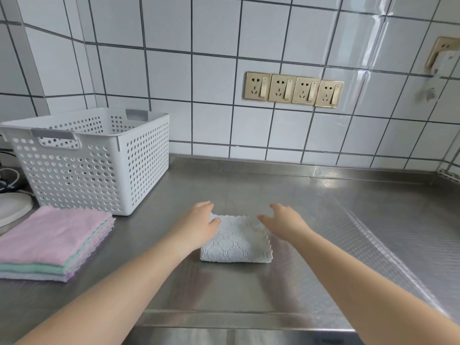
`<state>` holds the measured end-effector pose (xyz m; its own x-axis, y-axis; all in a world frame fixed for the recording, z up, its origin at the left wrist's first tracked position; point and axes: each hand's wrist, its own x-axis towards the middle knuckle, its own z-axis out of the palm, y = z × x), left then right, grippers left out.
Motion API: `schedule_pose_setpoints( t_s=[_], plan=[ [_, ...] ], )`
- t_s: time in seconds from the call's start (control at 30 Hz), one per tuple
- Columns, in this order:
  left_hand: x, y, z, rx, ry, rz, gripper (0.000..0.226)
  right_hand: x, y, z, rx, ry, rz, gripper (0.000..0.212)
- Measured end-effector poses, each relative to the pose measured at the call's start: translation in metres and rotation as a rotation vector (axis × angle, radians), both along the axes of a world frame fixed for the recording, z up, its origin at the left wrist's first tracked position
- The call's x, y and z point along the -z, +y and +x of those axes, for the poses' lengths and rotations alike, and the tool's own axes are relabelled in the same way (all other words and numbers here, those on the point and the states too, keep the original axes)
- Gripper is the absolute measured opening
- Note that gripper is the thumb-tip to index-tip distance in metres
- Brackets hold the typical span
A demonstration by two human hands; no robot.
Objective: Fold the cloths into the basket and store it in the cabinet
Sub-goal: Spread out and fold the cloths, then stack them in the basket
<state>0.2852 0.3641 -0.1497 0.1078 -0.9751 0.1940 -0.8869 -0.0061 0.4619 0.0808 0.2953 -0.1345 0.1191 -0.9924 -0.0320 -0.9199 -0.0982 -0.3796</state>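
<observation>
Both hands are open with flat fingers. The left hand (199, 224) and right hand (283, 220) rest on a folded cloth (236, 241) between them. The basket (99, 160) stands left of them, on the surface (323, 220).

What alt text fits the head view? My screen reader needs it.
Left hand and right hand rest on a folded white cloth on a steel counter; left are a white basket and stacked cloths.

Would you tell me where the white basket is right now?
The white basket stands at the head view's left, on the steel counter against the tiled wall, just behind the cloth stack.
</observation>
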Motion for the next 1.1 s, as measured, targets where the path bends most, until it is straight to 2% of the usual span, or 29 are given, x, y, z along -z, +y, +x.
schedule_pose_setpoints(
  t_s=[0.1, 0.23, 0.43, 0.67, 0.8, 0.87, 1.1],
  plan=[
    [0.003, -0.006, -0.024, 0.066, -0.128, 0.02, 0.049, 0.015, 0.012, 0.027, -0.151, 0.017, -0.071, 0.05],
    [0.022, -0.008, -0.039, 0.042, -0.28, 0.129, 0.049, 0.045, 0.028, 0.05, -0.289, 0.188, -0.074, 0.046],
    [0.042, 0.001, -0.03, 0.025, -0.236, 0.207, 0.057, 0.061, 0.031, 0.035, -0.278, 0.187, -0.092, 0.055],
    [0.032, 0.001, -0.03, 0.036, -0.227, 0.228, 0.057, 0.05, 0.033, 0.039, -0.271, 0.241, -0.086, 0.057],
    [0.025, 0.013, -0.013, -0.101, -0.139, 0.115, 0.067, 0.033, 0.033, 0.024, -0.102, 0.084, -0.108, 0.058],
    [0.026, 0.022, 0.002, -0.15, -0.154, 0.094, 0.07, 0.029, 0.034, 0.011, -0.097, 0.045, -0.079, 0.058],
    [0.027, 0.037, 0.012, -0.04, -0.032, 0.101, 0.061, 0.023, 0.053, 0.001, -0.168, 0.038, 0.072, 0.057]
  ],
)
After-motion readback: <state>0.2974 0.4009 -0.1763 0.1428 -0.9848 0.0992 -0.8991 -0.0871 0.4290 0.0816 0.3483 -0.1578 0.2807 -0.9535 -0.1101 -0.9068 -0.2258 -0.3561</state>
